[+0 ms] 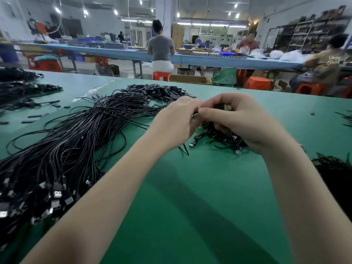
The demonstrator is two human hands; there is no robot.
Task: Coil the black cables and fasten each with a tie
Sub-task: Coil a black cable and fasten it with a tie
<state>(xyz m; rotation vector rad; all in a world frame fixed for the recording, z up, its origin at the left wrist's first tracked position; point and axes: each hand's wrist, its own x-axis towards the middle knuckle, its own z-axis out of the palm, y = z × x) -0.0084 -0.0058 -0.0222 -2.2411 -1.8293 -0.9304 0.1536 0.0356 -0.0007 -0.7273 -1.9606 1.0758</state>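
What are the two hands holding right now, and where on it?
Both the left hand and right hand are curled round a small black coiled cable between them; the exact grip points are hidden by fingers.

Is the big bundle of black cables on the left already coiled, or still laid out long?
Laid out long. The bundle of black cables runs in loose strands across the green table, connectors massed at the near end; no coils or ties visible.
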